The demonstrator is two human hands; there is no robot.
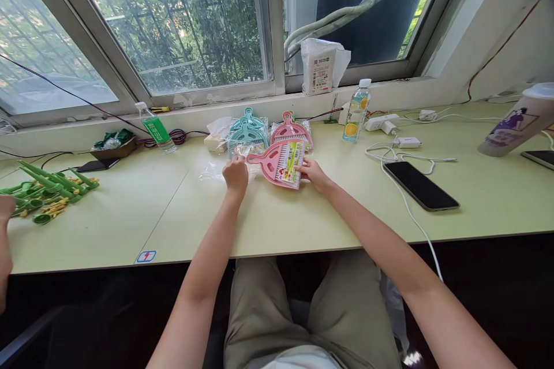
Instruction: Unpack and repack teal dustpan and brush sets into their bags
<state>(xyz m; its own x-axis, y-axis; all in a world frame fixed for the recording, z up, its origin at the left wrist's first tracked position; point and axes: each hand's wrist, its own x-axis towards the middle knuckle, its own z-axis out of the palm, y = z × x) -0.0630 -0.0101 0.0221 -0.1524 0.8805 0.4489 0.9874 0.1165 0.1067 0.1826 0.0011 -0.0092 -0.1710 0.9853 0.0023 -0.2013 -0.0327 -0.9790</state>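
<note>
The right hand is narrowed on the broad edge of a pink dustpan set, thumb and fingers at its rim. The left hand is curled closed at the handle's tip; whether it pinches the handle or clear film, I cannot tell. The set sits between the hands, handle leftward and label up, over the middle of the desk. Gripping opposite ends probably steadies it and leaves the label and bristles uncovered. Whether it touches the desk is unclear.

Just behind, a wrapped blue set and wrapped pink set lie near the sill, limiting movement away from the body. The desk's front edge runs below the wrists, with bare surface before it. Sideways there is more room: the phone and trailing white cable bound the right, while green pieces lie well apart at left, near another person's hand.
</note>
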